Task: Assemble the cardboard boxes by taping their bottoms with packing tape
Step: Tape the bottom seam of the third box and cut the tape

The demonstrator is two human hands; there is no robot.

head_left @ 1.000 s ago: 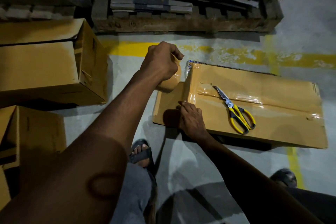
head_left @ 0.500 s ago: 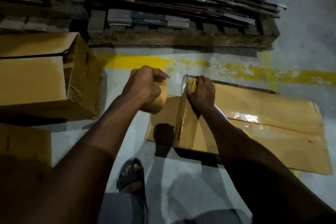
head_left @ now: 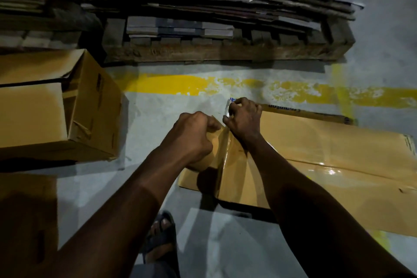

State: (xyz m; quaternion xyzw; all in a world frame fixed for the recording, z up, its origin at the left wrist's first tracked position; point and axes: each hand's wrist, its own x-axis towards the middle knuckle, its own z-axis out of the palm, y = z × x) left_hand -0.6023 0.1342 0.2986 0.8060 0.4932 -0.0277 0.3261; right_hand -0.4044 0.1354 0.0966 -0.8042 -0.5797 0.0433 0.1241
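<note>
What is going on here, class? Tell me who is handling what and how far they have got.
A person is taping a cardboard box on the floor. The left hand grips the tape roll near the box's left end; the right hand pinches the strip of tape at its far edge. A glossy taped seam already runs lengthwise. A second box lies at left.

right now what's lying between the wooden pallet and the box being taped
Only floor: a strip of grey concrete crossed by a worn yellow painted line. Nothing stands between the wooden pallet and the box, as the head view shows.
</note>
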